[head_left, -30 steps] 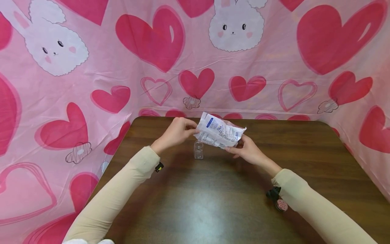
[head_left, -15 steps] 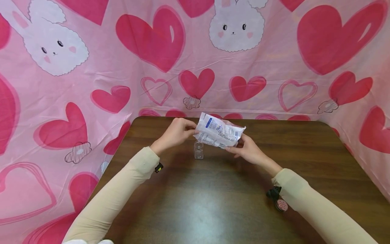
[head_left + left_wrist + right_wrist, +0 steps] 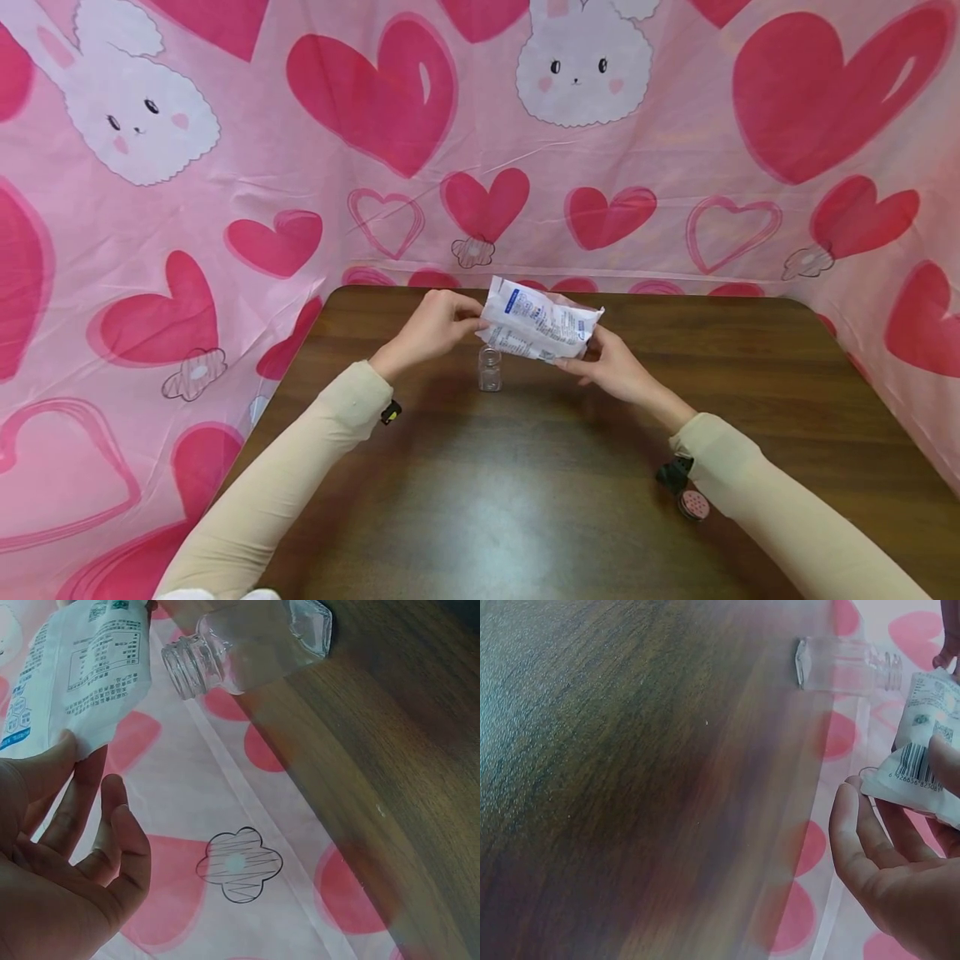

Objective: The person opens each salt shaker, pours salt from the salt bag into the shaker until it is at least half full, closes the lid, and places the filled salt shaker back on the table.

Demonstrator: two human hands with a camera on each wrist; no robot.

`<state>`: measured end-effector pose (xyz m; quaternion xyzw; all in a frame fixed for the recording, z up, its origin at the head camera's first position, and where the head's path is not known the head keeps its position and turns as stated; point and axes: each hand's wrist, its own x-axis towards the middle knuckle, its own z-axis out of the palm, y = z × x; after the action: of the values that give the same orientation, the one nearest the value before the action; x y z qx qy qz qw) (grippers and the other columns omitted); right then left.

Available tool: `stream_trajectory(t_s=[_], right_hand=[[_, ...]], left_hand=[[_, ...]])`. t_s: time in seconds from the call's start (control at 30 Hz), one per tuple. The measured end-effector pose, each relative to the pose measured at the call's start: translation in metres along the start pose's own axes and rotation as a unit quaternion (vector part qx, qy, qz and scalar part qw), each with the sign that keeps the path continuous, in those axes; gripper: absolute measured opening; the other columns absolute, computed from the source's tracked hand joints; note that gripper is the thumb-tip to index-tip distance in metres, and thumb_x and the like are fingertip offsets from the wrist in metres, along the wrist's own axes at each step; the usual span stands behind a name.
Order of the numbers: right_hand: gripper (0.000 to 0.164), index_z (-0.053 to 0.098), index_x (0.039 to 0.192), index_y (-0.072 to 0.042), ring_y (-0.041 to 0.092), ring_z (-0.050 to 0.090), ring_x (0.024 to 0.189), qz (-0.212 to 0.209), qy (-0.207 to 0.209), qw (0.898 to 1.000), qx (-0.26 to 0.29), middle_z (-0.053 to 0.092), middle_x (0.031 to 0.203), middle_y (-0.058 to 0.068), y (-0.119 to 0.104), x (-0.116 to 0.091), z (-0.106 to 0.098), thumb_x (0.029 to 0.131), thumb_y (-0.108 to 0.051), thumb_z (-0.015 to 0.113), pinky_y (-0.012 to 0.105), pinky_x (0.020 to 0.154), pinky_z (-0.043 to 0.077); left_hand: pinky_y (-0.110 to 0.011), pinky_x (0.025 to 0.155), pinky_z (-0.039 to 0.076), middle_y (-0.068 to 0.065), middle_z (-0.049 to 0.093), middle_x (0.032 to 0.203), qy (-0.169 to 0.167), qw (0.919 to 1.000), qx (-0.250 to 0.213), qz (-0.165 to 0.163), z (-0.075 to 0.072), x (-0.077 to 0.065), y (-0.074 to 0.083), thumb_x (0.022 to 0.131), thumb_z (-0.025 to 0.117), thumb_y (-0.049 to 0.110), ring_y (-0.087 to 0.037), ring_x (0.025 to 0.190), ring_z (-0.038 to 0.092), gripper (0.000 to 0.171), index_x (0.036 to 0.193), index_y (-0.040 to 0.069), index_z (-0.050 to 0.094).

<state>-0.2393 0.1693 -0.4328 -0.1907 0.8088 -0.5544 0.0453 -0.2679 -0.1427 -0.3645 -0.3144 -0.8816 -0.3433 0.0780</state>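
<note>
A white plastic packet (image 3: 538, 323) with blue and black print is tilted above the table, its left end lower edge close to a glass jar. My left hand (image 3: 438, 323) pinches the packet's left end between thumb and index finger; the other fingers (image 3: 129, 847) are loosely bent in the left wrist view. Gripping the lower right end is my right hand (image 3: 617, 368), thumb on the barcode side (image 3: 915, 766). The small clear jar (image 3: 490, 372) stands upright just below the packet. Its threaded mouth (image 3: 186, 667) is uncovered. The packet's contents are hidden.
A round pink lid (image 3: 694, 505) with small holes lies on the dark wooden table (image 3: 480, 492), beside my right forearm. Pink cloth (image 3: 585, 167) with hearts and rabbits hangs behind the table and along both sides.
The packet has shifted very slightly to the left. Both hands keep their hold on it, and the jar and lid stay put.
</note>
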Motion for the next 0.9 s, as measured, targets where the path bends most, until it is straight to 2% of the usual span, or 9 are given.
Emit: stream_trajectory(t_s=[0.27, 0.57, 0.73, 0.9], right_hand=[[0.054, 0.053, 0.139, 0.001, 0.034, 0.069, 0.095, -0.002, 0.004, 1.0, -0.002, 0.067, 0.123, 0.023, -0.0029, 0.0003, -0.0005, 0.094, -0.009, 0.081, 0.045, 0.07, 0.062], [0.053, 0.054, 0.138, 0.001, 0.036, 0.068, 0.094, -0.005, 0.005, 1.0, -0.007, 0.067, 0.122, 0.023, -0.0028, 0.0024, -0.0012, 0.094, -0.008, 0.081, 0.039, 0.068, 0.061], [0.052, 0.055, 0.138, 0.001, 0.032, 0.068, 0.092, -0.01, 0.005, 1.0, -0.012, 0.067, 0.122, 0.022, -0.003, 0.0032, -0.0017, 0.093, -0.008, 0.081, 0.042, 0.068, 0.061], [0.053, 0.055, 0.138, 0.0, 0.03, 0.068, 0.091, -0.015, 0.006, 1.0, -0.018, 0.068, 0.122, 0.021, -0.0037, 0.0033, -0.0023, 0.093, -0.008, 0.081, 0.047, 0.07, 0.061]], left_hand=[[-0.03, 0.06, 0.045, -0.003, 0.077, 0.089, -0.002, 1.0, 0.002, -0.007, -0.0006, 0.0, -0.0023, 0.093, 0.082, 0.007, -0.021, 0.067, 0.056, 0.006, 0.098, 0.005, 0.084], [-0.029, 0.06, 0.044, -0.001, 0.077, 0.088, 0.001, 0.9999, 0.005, -0.01, -0.0011, -0.0011, -0.0033, 0.093, 0.082, 0.007, -0.014, 0.064, 0.052, 0.006, 0.098, 0.005, 0.084], [-0.03, 0.06, 0.044, -0.003, 0.078, 0.089, 0.0, 0.9999, 0.002, -0.014, -0.0008, -0.0019, -0.0038, 0.093, 0.082, 0.007, -0.018, 0.064, 0.054, 0.007, 0.099, 0.004, 0.084], [-0.029, 0.06, 0.046, -0.003, 0.078, 0.09, 0.0, 0.9998, 0.0, -0.019, -0.0005, -0.0025, -0.0042, 0.093, 0.082, 0.007, -0.015, 0.065, 0.055, 0.008, 0.1, 0.004, 0.084]])
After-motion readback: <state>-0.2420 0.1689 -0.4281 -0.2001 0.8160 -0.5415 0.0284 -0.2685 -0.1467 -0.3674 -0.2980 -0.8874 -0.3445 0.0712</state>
